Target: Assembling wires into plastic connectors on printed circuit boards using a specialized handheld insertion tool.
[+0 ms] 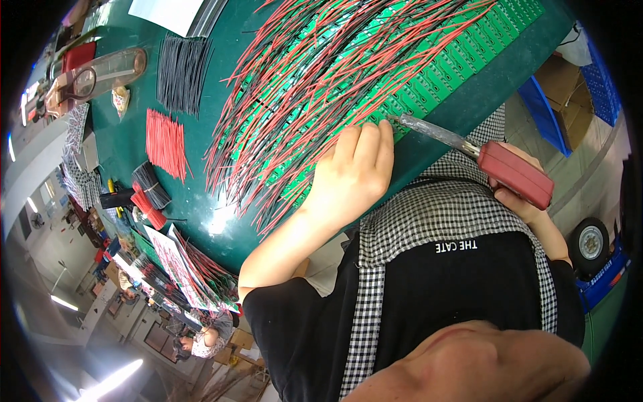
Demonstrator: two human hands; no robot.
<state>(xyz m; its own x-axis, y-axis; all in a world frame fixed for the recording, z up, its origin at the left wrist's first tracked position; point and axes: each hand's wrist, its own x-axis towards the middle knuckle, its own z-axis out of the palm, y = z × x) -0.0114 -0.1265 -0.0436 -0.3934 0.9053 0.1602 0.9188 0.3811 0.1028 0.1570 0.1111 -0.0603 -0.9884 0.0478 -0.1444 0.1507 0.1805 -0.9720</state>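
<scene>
My right hand [514,191] is wrapped round the red handle of a soldering gun [516,175]. Its long grey barrel slants up and left, and the tip meets the near edge of a sheet of green circuit boards [462,67]. Beside that tip, my left hand [358,157] has its fingers pressed together at the boards' edge; what they pinch is hidden. Many red and black wires [315,87] lie in a thick layer over the boards, some running under my left hand.
On the green table [214,127] to the left lie bundles of black wires [182,74] and red wires [167,144]. A clear bottle [120,69] rests farther left. Blue crates [546,114] and a cardboard box [568,94] stand right of the table. Another person [206,340] sits at lower left.
</scene>
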